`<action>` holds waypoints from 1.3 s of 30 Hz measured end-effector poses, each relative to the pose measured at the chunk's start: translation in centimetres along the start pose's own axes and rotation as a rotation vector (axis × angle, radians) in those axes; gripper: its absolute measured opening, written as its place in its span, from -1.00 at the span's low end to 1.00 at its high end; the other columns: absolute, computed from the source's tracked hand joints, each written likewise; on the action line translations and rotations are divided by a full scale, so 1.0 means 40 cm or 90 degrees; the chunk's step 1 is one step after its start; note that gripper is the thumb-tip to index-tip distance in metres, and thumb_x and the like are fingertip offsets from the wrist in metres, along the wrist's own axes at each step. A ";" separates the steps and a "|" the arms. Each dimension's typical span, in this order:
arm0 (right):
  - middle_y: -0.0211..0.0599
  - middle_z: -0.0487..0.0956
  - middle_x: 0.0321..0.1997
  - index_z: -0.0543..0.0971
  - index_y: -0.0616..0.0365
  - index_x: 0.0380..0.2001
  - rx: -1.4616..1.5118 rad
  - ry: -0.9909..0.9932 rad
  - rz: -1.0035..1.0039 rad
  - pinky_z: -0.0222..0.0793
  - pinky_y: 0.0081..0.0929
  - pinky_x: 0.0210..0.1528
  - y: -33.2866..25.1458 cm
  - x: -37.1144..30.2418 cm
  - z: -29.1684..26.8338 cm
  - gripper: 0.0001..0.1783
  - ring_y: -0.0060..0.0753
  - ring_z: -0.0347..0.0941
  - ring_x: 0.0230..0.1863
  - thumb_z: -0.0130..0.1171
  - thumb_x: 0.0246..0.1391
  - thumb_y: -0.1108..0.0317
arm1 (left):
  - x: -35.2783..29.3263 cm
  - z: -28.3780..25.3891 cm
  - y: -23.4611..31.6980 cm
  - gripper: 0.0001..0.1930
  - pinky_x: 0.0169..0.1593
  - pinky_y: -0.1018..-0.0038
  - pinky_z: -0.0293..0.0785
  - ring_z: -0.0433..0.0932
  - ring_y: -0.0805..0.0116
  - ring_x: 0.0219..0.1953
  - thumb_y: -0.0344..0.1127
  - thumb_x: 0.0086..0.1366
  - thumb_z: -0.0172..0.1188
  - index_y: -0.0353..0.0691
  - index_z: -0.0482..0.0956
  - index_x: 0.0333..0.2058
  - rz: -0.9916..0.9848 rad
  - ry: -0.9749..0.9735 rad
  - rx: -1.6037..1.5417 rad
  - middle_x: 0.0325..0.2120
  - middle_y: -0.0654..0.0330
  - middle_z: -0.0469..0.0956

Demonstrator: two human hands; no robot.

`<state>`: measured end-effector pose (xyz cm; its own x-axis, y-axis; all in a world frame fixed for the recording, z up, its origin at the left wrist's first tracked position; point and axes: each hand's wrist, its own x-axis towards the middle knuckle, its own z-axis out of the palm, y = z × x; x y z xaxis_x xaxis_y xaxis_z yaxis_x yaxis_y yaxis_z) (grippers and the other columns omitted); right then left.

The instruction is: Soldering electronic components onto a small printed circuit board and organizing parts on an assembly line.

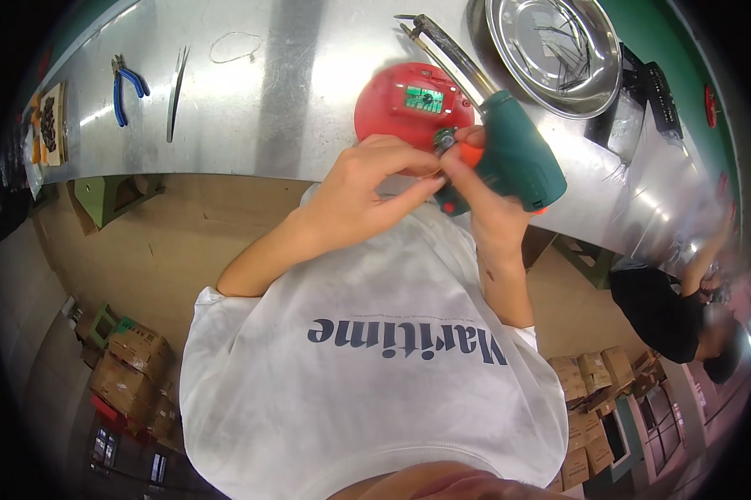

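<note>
Fingers of left hand point(374, 175) pinch small part; right hand point(484, 187) grips green tool point(517, 158) — closed.

My view: steel-topped bench point(250, 100) on green legs, brown floor point(167, 242), stacked cardboard boxes point(134, 367), green wall point(675, 58), bright overhead glare.

Over the metal worktop point(292, 100), the right hand point(484, 187) grips a green soldering gun point(517, 158) while the left hand point(375, 179) pinches a small part at its handle. A red round casing point(392, 112) with a green circuit board point(424, 100) lies just beyond. Blue pliers point(128, 87) and a steel bowl point(554, 54) sit well apart.
</note>
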<state>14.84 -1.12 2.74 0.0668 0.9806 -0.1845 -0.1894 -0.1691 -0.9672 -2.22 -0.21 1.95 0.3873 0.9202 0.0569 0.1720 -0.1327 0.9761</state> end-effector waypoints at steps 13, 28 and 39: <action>-0.14 0.49 -0.13 0.45 0.24 -0.20 0.167 0.014 0.127 0.36 -0.54 -0.26 0.004 0.002 -0.002 -0.68 -0.43 0.47 -0.31 0.16 -0.08 0.68 | 0.000 0.018 -0.002 -0.91 0.00 0.25 0.45 0.58 0.22 -0.42 -0.55 0.12 0.21 -0.35 0.59 -0.35 0.076 0.069 0.110 -0.47 0.14 0.62; -0.14 0.49 -0.11 0.47 0.26 -0.20 0.198 0.022 0.093 0.40 -0.56 -0.30 0.020 0.001 -0.001 -0.72 -0.50 0.48 -0.36 0.18 -0.03 0.65 | -0.001 0.040 0.006 -0.92 -0.06 0.30 0.42 0.53 0.23 -0.47 -0.51 0.05 0.28 -0.29 0.60 -0.42 0.083 0.169 0.160 -0.56 0.20 0.57; -0.12 0.48 -0.22 0.45 0.32 -0.26 -0.051 -0.040 0.078 0.28 -0.60 -0.37 -0.031 -0.058 -0.136 -0.80 -0.49 0.39 -0.42 0.10 0.06 0.42 | 0.055 0.029 -0.057 -0.95 0.03 0.34 0.37 0.37 0.14 -0.01 -0.45 -0.04 0.30 -0.24 0.64 -0.52 -0.035 0.276 0.138 -0.03 0.12 0.47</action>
<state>20.27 -3.72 3.41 -0.0137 0.9559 -0.2933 -0.1128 -0.2929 -0.9495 -0.71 1.67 -0.39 -0.0326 0.9905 0.1336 0.3842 -0.1110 0.9165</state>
